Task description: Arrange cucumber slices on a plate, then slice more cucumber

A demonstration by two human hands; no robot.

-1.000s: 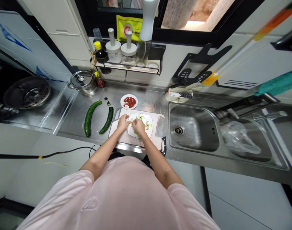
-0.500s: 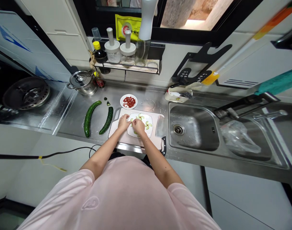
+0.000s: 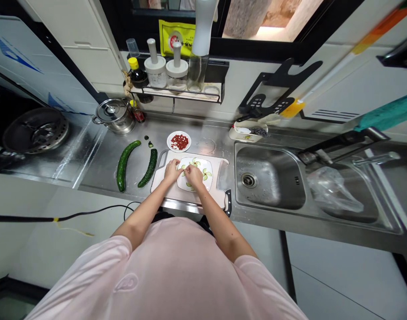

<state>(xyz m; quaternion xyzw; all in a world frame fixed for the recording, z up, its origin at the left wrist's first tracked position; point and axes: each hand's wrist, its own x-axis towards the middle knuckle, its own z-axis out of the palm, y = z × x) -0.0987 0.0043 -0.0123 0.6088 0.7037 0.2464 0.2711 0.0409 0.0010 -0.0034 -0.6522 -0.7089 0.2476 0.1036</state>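
Both of my hands meet at the left part of a white square plate (image 3: 206, 185), which lies on a pale cutting board (image 3: 219, 166). My left hand (image 3: 171, 171) is at the plate's left edge, its fingertips pinched at a small cucumber slice (image 3: 183, 166). Opposite it, my right hand (image 3: 193, 174) reaches over the plate with fingers closed at the same slice, partly hiding it. Curved green-edged cucumber slices (image 3: 207, 174) form pinwheel shapes on the plate. Behind the board stands a small white plate of chopped red pieces (image 3: 179, 142).
Left of the board lie a whole cucumber (image 3: 123, 166), a shorter cut cucumber (image 3: 149, 169) and small end pieces (image 3: 150, 144). A black knife handle (image 3: 228, 203) sticks out at the board's right corner. The sink (image 3: 273, 178) is to the right, a lidded pot (image 3: 114, 116) at back left.
Hands and plate keep nearly the same place; the fingertips stay together at the slice. The whole view has shifted only slightly.
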